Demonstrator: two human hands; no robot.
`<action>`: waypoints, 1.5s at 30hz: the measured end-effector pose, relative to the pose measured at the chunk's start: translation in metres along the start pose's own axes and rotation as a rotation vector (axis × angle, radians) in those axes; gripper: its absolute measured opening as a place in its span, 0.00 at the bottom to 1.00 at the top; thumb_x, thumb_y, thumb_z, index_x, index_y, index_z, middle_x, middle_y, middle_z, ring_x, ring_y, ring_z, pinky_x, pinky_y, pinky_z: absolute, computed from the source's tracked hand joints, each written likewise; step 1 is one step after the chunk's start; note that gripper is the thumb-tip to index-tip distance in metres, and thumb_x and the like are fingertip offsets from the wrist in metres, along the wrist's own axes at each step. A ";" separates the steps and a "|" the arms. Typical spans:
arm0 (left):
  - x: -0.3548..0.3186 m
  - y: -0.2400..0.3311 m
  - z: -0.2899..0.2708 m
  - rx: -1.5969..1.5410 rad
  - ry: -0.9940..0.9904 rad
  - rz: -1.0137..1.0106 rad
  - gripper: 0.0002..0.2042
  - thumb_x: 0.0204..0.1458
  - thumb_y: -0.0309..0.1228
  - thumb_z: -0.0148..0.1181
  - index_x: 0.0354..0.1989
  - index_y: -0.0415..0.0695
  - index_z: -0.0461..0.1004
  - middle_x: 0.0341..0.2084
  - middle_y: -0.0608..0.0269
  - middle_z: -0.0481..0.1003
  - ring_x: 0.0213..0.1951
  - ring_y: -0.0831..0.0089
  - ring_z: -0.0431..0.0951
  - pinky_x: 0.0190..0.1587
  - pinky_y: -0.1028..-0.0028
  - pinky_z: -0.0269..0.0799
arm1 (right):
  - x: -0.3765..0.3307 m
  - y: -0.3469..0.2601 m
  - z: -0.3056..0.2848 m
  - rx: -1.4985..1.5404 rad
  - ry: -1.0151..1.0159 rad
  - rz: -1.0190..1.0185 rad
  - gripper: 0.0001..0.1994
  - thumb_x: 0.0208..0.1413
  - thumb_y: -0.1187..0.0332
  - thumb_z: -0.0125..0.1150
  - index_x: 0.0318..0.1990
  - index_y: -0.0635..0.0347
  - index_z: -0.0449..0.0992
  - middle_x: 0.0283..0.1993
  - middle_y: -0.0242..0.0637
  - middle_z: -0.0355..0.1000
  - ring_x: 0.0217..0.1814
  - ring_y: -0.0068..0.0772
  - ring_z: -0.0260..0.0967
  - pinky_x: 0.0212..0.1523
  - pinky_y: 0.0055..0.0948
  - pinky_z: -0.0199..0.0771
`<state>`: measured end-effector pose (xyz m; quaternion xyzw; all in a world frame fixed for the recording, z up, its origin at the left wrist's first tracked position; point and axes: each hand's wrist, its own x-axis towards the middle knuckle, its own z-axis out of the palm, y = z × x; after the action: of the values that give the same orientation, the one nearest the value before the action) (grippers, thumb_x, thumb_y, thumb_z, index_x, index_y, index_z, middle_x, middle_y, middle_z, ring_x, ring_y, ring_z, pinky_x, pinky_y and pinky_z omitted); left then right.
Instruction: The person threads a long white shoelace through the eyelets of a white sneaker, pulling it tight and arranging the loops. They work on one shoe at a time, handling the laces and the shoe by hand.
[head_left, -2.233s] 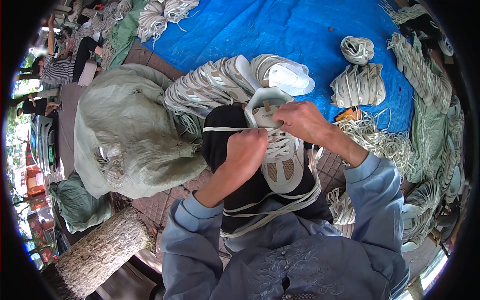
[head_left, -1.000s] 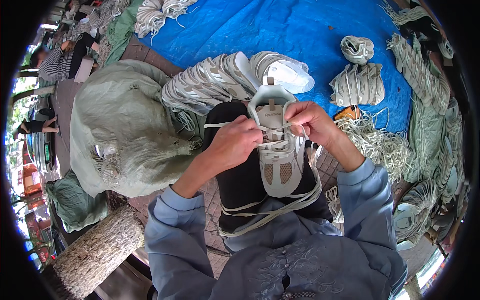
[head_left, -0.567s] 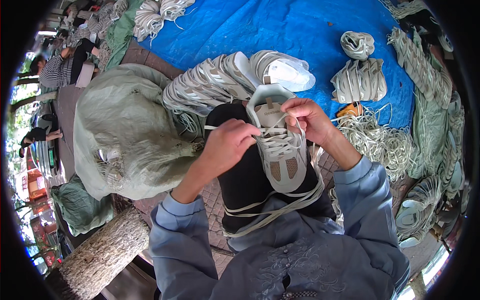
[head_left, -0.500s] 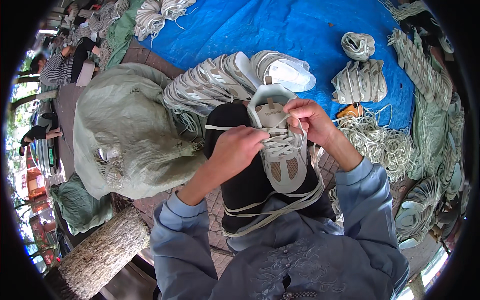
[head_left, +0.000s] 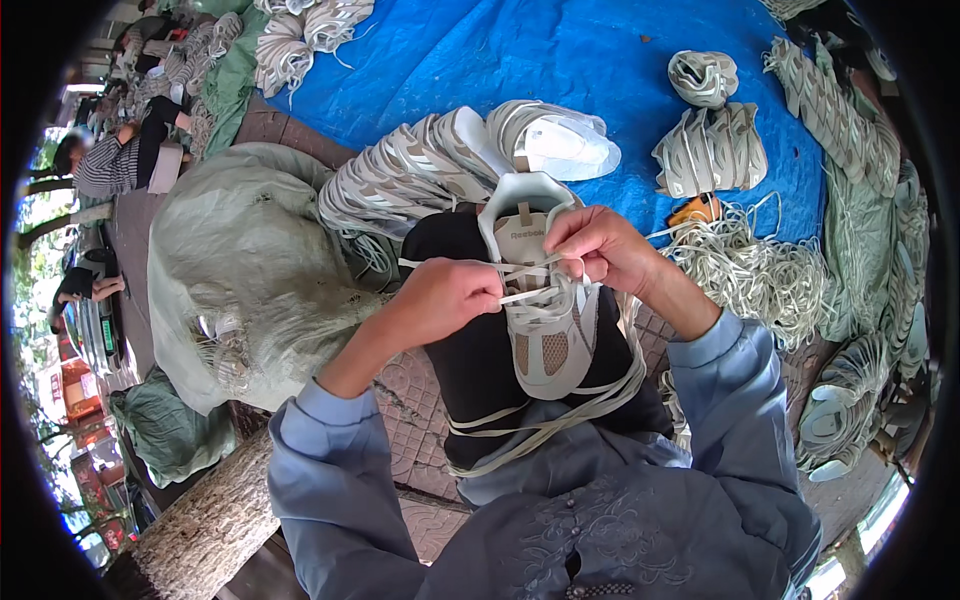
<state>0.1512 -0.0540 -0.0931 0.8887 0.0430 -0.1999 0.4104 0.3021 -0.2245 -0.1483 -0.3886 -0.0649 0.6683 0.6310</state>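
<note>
A beige and white sneaker (head_left: 553, 345) rests on my knees, its toe pointing toward me and its heel away. Pale flat laces (head_left: 528, 270) cross over its tongue. On the shoe's left side my left hand (head_left: 448, 292) is closed, pinching a shoelace. Over the right eyelets my right hand (head_left: 600, 245) pinches the lace between thumb and forefinger. Lace runs taut between the two hands. More loose laces (head_left: 550, 425) lie draped across my dark-clad lap, below the toe.
Rows of nested sneaker uppers (head_left: 400, 165) lie beyond my knees on a blue tarp (head_left: 500, 50). A heap of laces (head_left: 750, 270) sits to the right, by an orange-and-black object (head_left: 695, 210). A bulging pale sack (head_left: 250, 260) stands left, above a log (head_left: 205, 515). Other people sit far left.
My left hand has moved left, away from the shoe's middle, drawing the lace taut. My right hand has shifted slightly left and down. The sneaker has moved a little left.
</note>
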 end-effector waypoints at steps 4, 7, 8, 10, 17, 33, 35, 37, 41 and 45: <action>0.004 -0.008 0.012 0.527 0.325 0.320 0.05 0.36 0.28 0.59 0.21 0.45 0.70 0.21 0.67 0.68 0.29 0.68 0.67 0.33 0.70 0.60 | -0.011 0.009 0.009 0.362 -0.184 -0.171 0.06 0.44 0.78 0.51 0.31 0.64 0.72 0.12 0.31 0.60 0.08 0.15 0.46 0.12 0.18 0.48; 0.010 -0.011 0.027 0.336 0.451 0.344 0.06 0.34 0.26 0.60 0.22 0.45 0.70 0.21 0.67 0.69 0.30 0.68 0.67 0.36 0.69 0.60 | -0.032 0.009 0.005 0.603 -0.290 -0.410 0.07 0.48 0.77 0.48 0.34 0.61 0.72 0.12 0.28 0.57 0.09 0.15 0.44 0.13 0.18 0.47; 0.012 -0.011 0.032 0.301 0.493 0.318 0.06 0.34 0.25 0.60 0.22 0.45 0.70 0.21 0.67 0.69 0.30 0.68 0.68 0.37 0.69 0.60 | -0.039 0.006 0.000 0.664 -0.344 -0.498 0.08 0.49 0.76 0.48 0.35 0.60 0.72 0.12 0.27 0.56 0.09 0.15 0.43 0.13 0.18 0.47; 0.012 -0.011 0.039 0.237 0.552 0.279 0.05 0.35 0.24 0.59 0.22 0.44 0.70 0.21 0.66 0.69 0.31 0.68 0.68 0.38 0.70 0.60 | -0.053 -0.002 -0.014 0.747 -0.209 -0.629 0.08 0.49 0.77 0.46 0.36 0.60 0.71 0.12 0.27 0.55 0.10 0.15 0.44 0.13 0.18 0.47; 0.004 -0.003 0.042 0.204 0.711 0.166 0.07 0.36 0.20 0.57 0.26 0.43 0.70 0.24 0.63 0.69 0.34 0.66 0.69 0.38 0.70 0.64 | -0.025 -0.042 -0.059 0.339 -0.049 -0.686 0.07 0.50 0.76 0.47 0.36 0.66 0.70 0.16 0.30 0.61 0.11 0.15 0.47 0.13 0.18 0.47; 0.024 0.004 0.026 0.611 0.459 0.280 0.04 0.34 0.24 0.56 0.22 0.40 0.71 0.26 0.64 0.68 0.38 0.67 0.66 0.44 0.68 0.59 | -0.026 0.005 0.019 -1.848 0.059 -0.837 0.07 0.26 0.68 0.60 0.16 0.56 0.69 0.20 0.29 0.62 0.27 0.30 0.62 0.22 0.27 0.64; 0.025 0.003 0.024 0.528 0.466 0.282 0.03 0.35 0.23 0.56 0.21 0.40 0.70 0.26 0.63 0.68 0.38 0.66 0.66 0.43 0.68 0.60 | -0.028 0.004 0.016 -2.080 0.128 -1.029 0.05 0.27 0.68 0.55 0.14 0.56 0.68 0.19 0.29 0.59 0.26 0.29 0.61 0.19 0.25 0.63; 0.025 0.004 0.023 0.397 0.471 0.270 0.02 0.35 0.22 0.55 0.21 0.40 0.70 0.26 0.62 0.68 0.38 0.66 0.66 0.43 0.68 0.60 | -0.029 0.002 0.014 -2.096 0.124 -1.187 0.05 0.24 0.68 0.52 0.14 0.57 0.66 0.18 0.29 0.56 0.25 0.27 0.59 0.17 0.23 0.60; 0.022 0.006 0.021 0.393 0.554 0.184 0.01 0.38 0.23 0.53 0.20 0.42 0.69 0.21 0.61 0.69 0.35 0.66 0.68 0.40 0.69 0.61 | -0.020 -0.005 0.011 -2.064 0.149 -1.353 0.06 0.22 0.69 0.51 0.14 0.59 0.64 0.17 0.29 0.54 0.23 0.26 0.56 0.15 0.23 0.55; 0.007 -0.005 0.004 0.297 0.432 -0.052 0.01 0.39 0.24 0.52 0.20 0.42 0.69 0.17 0.57 0.68 0.31 0.63 0.69 0.34 0.67 0.63 | -0.015 0.000 0.012 -1.952 0.188 -1.479 0.07 0.21 0.69 0.52 0.14 0.59 0.64 0.16 0.29 0.53 0.19 0.26 0.55 0.14 0.23 0.55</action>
<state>0.1546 -0.0545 -0.1018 0.9599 0.1224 -0.0200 0.2512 0.2936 -0.2329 -0.1333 -0.6143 -0.6970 -0.2098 0.3047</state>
